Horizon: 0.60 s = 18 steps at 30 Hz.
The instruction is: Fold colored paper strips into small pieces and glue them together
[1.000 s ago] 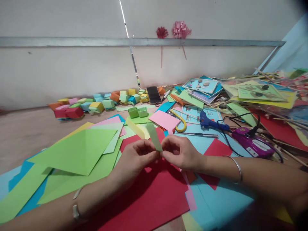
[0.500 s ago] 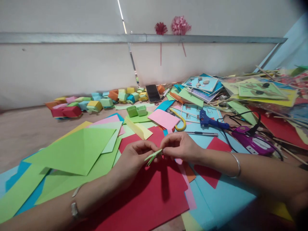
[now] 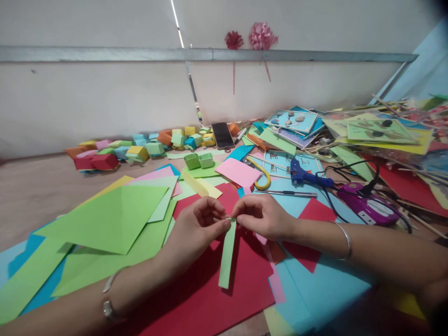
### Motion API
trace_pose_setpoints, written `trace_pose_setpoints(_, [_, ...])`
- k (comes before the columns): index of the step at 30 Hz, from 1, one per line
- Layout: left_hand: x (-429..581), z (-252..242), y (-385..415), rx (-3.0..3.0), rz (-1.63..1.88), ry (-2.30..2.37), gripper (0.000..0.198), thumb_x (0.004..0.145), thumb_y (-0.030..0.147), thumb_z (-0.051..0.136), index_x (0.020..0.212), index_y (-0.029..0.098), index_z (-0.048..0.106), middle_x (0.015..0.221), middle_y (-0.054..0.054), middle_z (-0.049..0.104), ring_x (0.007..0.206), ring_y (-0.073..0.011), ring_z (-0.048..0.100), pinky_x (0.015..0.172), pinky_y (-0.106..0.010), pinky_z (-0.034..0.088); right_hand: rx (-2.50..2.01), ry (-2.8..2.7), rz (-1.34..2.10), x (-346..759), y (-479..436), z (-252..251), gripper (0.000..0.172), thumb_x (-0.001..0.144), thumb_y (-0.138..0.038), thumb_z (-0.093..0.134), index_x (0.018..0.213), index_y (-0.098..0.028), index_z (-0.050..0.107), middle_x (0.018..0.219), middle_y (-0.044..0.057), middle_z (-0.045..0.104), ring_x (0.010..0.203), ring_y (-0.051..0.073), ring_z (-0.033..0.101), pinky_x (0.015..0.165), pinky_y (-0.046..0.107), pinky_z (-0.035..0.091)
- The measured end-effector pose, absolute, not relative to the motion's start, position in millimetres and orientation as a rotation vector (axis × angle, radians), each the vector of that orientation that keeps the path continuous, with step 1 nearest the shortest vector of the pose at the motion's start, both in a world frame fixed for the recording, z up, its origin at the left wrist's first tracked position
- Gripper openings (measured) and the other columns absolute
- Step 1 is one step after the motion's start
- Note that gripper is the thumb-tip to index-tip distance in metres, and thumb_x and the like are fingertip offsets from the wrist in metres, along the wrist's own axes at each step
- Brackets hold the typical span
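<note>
A narrow light-green paper strip (image 3: 228, 256) hangs down from between my two hands, over a large red sheet (image 3: 196, 298). My left hand (image 3: 200, 223) pinches its upper end between thumb and fingers. From the other side, my right hand (image 3: 262, 215) grips the same end, fingertips nearly meeting those of the left. The exact fold at the top is hidden by the fingers. Just behind the hands lies a folded yellow paper (image 3: 201, 184), with a pink sheet (image 3: 238, 172) to its right.
Green sheets (image 3: 105, 219) are piled on the left. To the right are a blue glue gun (image 3: 308, 177), a purple power strip (image 3: 367, 205), a pen (image 3: 290, 193) and yellow-handled scissors (image 3: 264, 175). Small folded paper boxes (image 3: 140, 149) and a phone (image 3: 222, 135) line the wall.
The green strip, bunched up and pointing left before, now hangs straight down with its flat side showing. My left hand has turned slightly and its fingers have shifted at the strip's top.
</note>
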State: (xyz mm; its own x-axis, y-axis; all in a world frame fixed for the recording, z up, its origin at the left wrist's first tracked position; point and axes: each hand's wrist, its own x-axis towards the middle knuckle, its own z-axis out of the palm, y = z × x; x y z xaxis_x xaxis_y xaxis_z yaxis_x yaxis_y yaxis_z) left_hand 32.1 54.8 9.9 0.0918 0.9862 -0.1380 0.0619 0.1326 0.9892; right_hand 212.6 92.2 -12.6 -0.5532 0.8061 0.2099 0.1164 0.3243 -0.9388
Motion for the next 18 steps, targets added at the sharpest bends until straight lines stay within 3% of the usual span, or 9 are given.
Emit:
trace_pose_setpoints(3, [32.3, 9.9, 53.3, 1.245, 1.013, 1.251, 0.028, 0.061, 0.027, 0.082, 0.07, 0.018, 0.057, 0.06, 0.003, 0.061, 0.054, -0.0106, 0.057, 0.049, -0.021, 0.048, -0.798, -1.893, 1.216, 211.2, 89.6, -12.3, 0.004, 0.074, -0.018, 0.06, 0.077, -0.018, 0.058, 0.065, -0.004, 0.057, 0.056, 0.009, 0.051, 0.054, 0.022, 0.041])
trace_pose_setpoints(12, [31.1, 10.2, 54.2, 1.209, 0.961, 1.227, 0.031, 0.061, 0.03, 0.084, 0.068, 0.017, 0.057, 0.06, 0.002, 0.062, 0.055, -0.0113, 0.058, 0.054, -0.024, 0.049, -0.75, -2.008, 0.948, 212.4, 85.8, -9.8, 0.011, 0.073, -0.009, 0.054, 0.071, -0.02, 0.053, 0.067, -0.003, 0.056, 0.059, 0.01, 0.049, 0.057, 0.022, 0.04])
trace_pose_setpoints(18, [25.1, 1.6, 58.6, 1.098, 1.012, 1.179, 0.036, 0.065, 0.033, 0.085, 0.069, 0.018, 0.053, 0.059, 0.005, 0.057, 0.054, -0.0092, 0.054, 0.053, -0.023, 0.045, -0.506, -2.312, 0.532, 214.9, 89.7, -15.1, 0.016, 0.087, -0.012, 0.041, 0.084, -0.02, 0.055, 0.08, 0.005, 0.061, 0.075, 0.018, 0.053, 0.071, 0.031, 0.048])
